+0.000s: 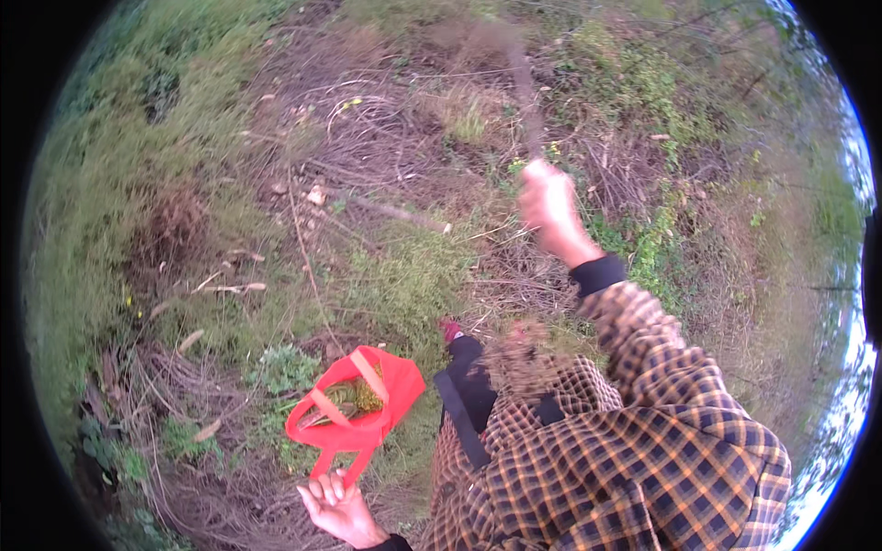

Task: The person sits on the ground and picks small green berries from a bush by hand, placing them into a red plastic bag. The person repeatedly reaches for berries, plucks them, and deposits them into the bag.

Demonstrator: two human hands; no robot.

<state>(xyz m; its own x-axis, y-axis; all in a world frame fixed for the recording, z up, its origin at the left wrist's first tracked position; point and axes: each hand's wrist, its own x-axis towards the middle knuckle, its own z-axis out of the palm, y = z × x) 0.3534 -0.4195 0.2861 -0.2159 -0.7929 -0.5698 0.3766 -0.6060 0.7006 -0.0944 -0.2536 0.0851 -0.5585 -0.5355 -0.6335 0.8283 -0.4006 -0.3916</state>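
My left hand is at the bottom, its fingers curled around one handle of a red fabric tote bag. Inside the open bag lie green plant stems and a cluster of small yellow flowers or seeds. The bag's other handle lies across its opening. My right hand is raised at the upper right, closed around a long, thin brown stick-like object. That object and the hand are motion-blurred, so its kind and far end cannot be made out.
Rough ground with dry twigs, grass and low weeds surrounds me. A cut branch lies ahead, near a pale stone-like piece. Leafy green plants grow beside the bag. One foot shows below my checked clothing.
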